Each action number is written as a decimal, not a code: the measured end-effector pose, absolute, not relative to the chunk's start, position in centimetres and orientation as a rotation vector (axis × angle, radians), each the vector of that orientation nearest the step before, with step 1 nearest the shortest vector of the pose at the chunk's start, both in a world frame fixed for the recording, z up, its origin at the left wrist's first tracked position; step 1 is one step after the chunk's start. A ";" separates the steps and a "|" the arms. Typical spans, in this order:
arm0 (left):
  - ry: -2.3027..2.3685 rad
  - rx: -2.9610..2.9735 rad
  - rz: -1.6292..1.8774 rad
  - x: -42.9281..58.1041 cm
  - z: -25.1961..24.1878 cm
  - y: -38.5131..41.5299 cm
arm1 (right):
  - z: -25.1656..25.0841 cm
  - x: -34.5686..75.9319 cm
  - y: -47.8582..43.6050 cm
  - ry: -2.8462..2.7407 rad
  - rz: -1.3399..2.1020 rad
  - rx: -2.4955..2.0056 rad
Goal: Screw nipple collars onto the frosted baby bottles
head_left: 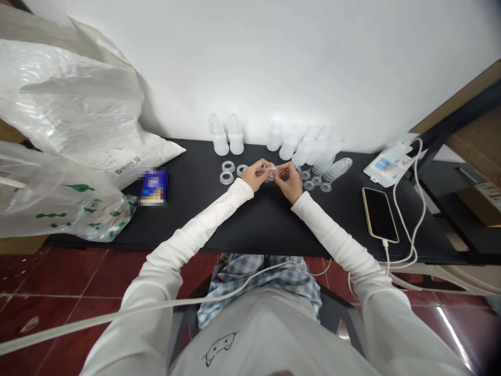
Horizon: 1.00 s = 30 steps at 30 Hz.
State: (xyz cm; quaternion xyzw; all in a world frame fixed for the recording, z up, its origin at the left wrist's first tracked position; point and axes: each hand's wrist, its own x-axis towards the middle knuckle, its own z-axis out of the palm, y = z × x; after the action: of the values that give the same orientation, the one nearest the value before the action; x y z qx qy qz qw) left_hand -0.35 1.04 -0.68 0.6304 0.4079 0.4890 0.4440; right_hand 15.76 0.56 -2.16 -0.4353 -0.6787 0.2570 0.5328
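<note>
Clear ring (pixel 272 172) pinched between two grips — left hand (pixel 255 175) and right hand (pixel 288 180) both closed on it.

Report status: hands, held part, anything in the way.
Left hand and right hand both pinch one small clear part over the black table. Loose rings left, stacked caps right, none blocking.

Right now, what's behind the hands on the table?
Bottles stand and lie along the wall behind the left hand and right hand. Fingers cover most of the clear piece they hold.
</note>
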 end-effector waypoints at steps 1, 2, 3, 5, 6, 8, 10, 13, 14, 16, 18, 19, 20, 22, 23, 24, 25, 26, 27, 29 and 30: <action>1.032 1.602 1.212 -0.4 -0.7 1.0 | -2.2 15.7 0.5 -1.625 0.605 -1.045; 1.052 1.634 1.211 -0.4 -0.7 1.0 | -2.2 15.7 0.5 -1.632 0.594 -1.053; 1.069 1.660 1.207 -0.5 -0.7 1.0 | -2.1 15.7 0.4 -1.639 0.579 -1.062; 1.099 1.695 1.196 -0.5 -0.7 1.0 | -2.1 15.7 0.3 -1.654 0.544 -1.076; 1.113 1.709 1.194 -0.5 -0.7 1.0 | -2.0 15.7 0.2 -1.664 0.533 -1.077; 1.137 1.746 1.203 -0.5 -0.5 0.9 | -1.9 15.7 0.1 -1.677 0.525 -1.064; 1.129 1.794 1.227 -0.4 -0.4 0.7 | -1.7 15.8 0.1 -1.678 0.526 -1.042; 1.065 1.830 1.253 -0.1 -0.3 0.5 | -1.5 16.0 0.4 -1.674 0.512 -1.039; 1.056 1.810 1.259 0.0 -0.5 0.5 | -1.5 16.1 0.4 -1.677 0.511 -1.044; 1.076 1.732 1.274 0.1 -0.9 0.8 | -1.5 16.2 0.5 -1.679 0.526 -1.048; 1.106 1.668 1.284 0.2 -1.4 1.1 | -1.5 16.2 0.5 -1.668 0.550 -1.038; 1.114 1.655 1.285 0.2 -1.6 1.2 | -1.5 16.2 0.5 -1.665 0.562 -1.032; 1.118 1.652 1.283 0.2 -1.7 1.4 | -1.6 16.1 0.4 -1.664 0.571 -1.027; 1.121 1.660 1.282 0.1 -1.8 1.5 | -1.6 16.0 0.3 -1.666 0.579 -1.019; 1.122 1.664 1.283 0.1 -1.7 1.4 | -1.6 16.0 0.3 -1.666 0.579 -1.016; 1.125 1.671 1.283 0.1 -1.6 1.4 | -1.7 16.0 0.4 -1.662 0.578 -1.012; 1.128 1.678 1.282 0.1 -1.6 1.3 | -1.7 16.0 0.4 -1.655 0.578 -1.009; 1.135 1.685 1.283 0.1 -1.5 1.2 | -1.7 16.0 0.4 -1.647 0.579 -1.009; 1.144 1.690 1.282 0.1 -1.4 1.2 | -1.7 16.0 0.5 -1.641 0.582 -1.012; 1.165 1.692 1.276 0.1 -1.2 1.0 | -1.8 16.1 0.6 -1.636 0.587 -1.028; 1.172 1.690 1.273 0.1 -1.2 1.0 | -1.8 16.1 0.6 -1.634 0.586 -1.037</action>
State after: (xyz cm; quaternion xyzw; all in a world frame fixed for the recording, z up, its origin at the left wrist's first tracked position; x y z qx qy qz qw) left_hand 0.10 0.98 -1.18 0.6537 0.4533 0.4922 0.3535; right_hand 16.12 0.57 -1.79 -0.4344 -0.6849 0.2454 0.5310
